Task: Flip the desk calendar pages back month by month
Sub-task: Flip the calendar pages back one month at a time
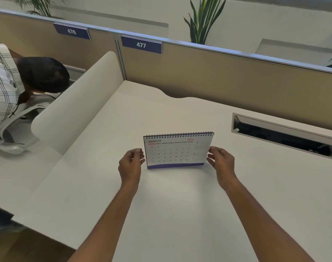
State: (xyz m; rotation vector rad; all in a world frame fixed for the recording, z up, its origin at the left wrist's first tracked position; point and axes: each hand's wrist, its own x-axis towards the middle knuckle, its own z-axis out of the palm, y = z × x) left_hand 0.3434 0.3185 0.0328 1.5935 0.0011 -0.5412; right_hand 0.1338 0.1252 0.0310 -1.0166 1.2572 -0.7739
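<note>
An office: numbered cubicle partitions [218, 72], white desk [161, 205], potted plants [203, 19].

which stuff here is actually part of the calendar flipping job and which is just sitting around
Part of the job:
desk calendar, upright, showing August
left hand at its left edge
right hand at its right edge

Just there:
desk
cable hatch, open
partition with label 477
plant
neighbouring person
</note>
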